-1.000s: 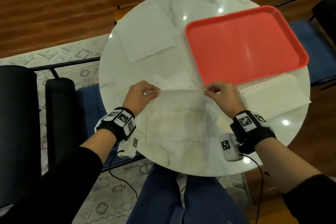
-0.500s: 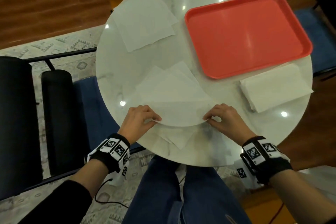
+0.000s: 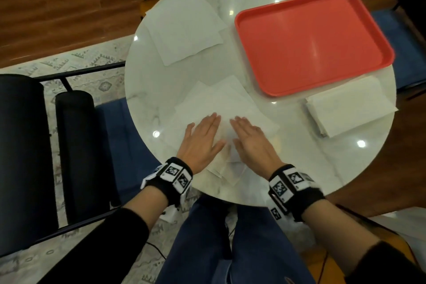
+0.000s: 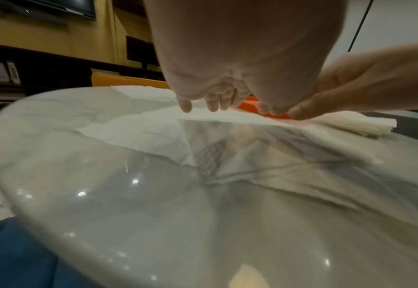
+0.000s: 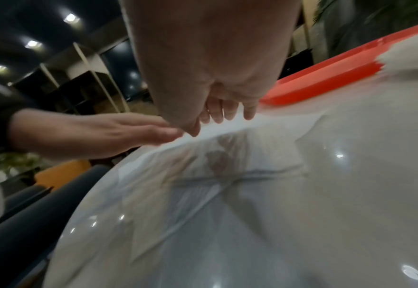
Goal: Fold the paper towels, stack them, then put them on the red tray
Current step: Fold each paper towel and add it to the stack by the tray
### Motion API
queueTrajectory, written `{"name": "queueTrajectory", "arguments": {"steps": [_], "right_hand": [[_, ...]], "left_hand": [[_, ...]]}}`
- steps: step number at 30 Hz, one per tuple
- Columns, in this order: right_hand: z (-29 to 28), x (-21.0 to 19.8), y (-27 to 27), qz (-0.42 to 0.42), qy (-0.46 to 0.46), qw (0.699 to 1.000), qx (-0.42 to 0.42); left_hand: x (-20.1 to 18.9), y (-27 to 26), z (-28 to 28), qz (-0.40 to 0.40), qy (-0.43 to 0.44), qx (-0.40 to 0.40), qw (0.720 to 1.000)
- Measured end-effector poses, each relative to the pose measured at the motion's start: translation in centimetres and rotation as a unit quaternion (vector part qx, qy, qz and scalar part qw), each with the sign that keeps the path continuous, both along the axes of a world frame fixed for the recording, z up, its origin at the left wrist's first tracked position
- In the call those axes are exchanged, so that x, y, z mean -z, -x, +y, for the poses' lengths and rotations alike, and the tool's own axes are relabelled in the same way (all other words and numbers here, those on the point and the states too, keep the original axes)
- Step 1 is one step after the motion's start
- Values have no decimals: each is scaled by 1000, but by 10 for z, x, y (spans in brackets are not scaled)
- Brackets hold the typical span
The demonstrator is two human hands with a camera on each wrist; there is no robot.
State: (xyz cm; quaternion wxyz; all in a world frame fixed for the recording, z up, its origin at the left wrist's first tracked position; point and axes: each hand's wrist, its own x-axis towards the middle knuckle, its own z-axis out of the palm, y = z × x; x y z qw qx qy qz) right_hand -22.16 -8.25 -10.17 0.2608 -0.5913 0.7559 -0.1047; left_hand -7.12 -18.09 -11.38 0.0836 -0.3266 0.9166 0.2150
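Observation:
A folded white paper towel lies on the round marble table, on top of other loose towels. My left hand and right hand lie flat on it side by side, fingers straight, pressing it down. In the left wrist view the left fingertips touch the towel; the right wrist view shows the right fingertips on the towel. The red tray sits at the far right with nothing on it. A stack of folded towels lies just in front of it.
One unfolded towel lies at the table's far left. A black chair and a dark cylinder stand to the left of the table, with a blue cushion below its edge. My knees are under the near edge.
Both hands pulled the towel's far edge toward me, folding it over, then let go of it. They now lie flat in the middle of the fold.

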Motion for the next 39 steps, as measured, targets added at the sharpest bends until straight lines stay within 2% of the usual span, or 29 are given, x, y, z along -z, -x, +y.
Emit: {"name": "queueTrajectory", "arguments": {"steps": [2,6,11,14,18,23,26,31,34,36,39], "right_hand": [[0,11,-11,17,-58,997,-46],[8,23,-3,79,-98,990,-63],[22,24,23,105,-139,985,13],[24,23,27,112,-154,981,19],[20,19,21,102,-149,983,33],[14,8,24,113,-161,980,22],[4,-5,30,116,-161,980,21],[-13,-36,65,24,-125,986,103],[-9,-53,101,-98,-58,978,172],[-1,-60,126,-202,-3,957,207],[13,-70,161,-318,64,907,268]], "left_hand": [[9,8,6,-58,-5,14,998],[23,3,8,-94,16,30,995],[20,2,6,-112,24,30,993],[16,5,7,-98,35,12,995],[4,14,3,-18,107,-29,994],[-15,26,-14,-46,35,-81,995],[-28,33,-18,-36,-2,-78,996],[-64,52,-24,56,-89,-95,990],[-87,64,-31,133,-184,-135,964],[-101,72,-36,194,-244,-164,936],[-114,85,-39,256,-257,-184,914]]}}
